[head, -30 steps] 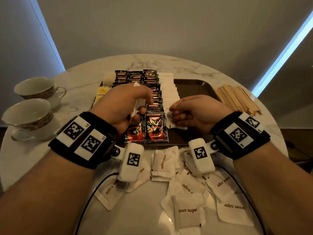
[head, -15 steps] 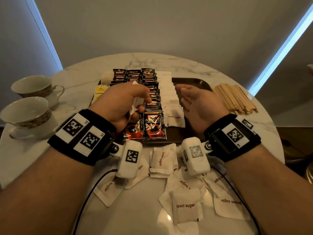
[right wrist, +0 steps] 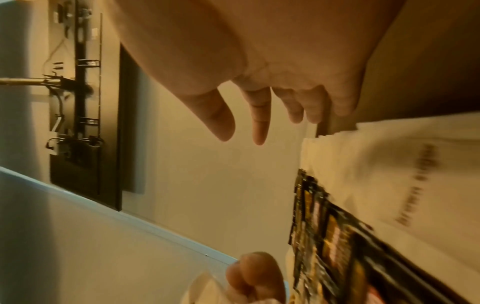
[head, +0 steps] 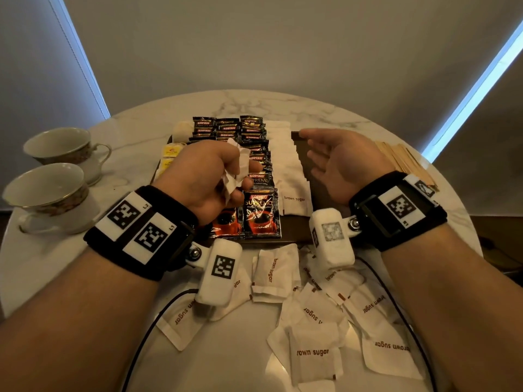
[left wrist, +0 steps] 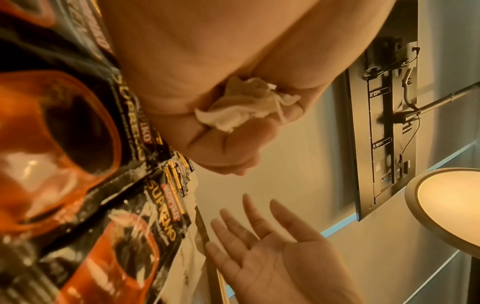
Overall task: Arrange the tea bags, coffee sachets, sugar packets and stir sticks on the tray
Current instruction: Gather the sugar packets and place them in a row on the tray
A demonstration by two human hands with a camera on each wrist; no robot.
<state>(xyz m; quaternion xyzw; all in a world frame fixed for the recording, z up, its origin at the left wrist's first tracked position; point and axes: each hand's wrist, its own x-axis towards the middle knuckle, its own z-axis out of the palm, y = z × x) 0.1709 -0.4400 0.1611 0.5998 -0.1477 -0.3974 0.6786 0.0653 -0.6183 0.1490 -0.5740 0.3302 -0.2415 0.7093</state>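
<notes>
A dark tray (head: 295, 231) carries rows of black Kopiko coffee sachets (head: 261, 213), yellow tea bags (head: 171, 151) at its left and a row of white brown-sugar packets (head: 291, 176). My left hand (head: 240, 176) hovers over the coffee sachets and grips a crumpled bunch of white sugar packets (head: 236, 172), which the left wrist view shows bunched in the fist (left wrist: 249, 107). To the right of the sugar row my right hand (head: 334, 157) floats above the tray, palm turned inward, fingers spread and empty (right wrist: 259, 102). Wooden stir sticks (head: 404, 159) lie on the table right of the tray.
Several loose brown-sugar packets (head: 314, 352) are scattered on the marble table in front of the tray. Two teacups (head: 45, 190) (head: 65, 145) on saucers stand at the left. Black cables run from both wrist units toward me.
My right hand lifted off the near end of the sugar row, turned palm inward and spread its fingers. The left hand rose slightly, still gripping its packets.
</notes>
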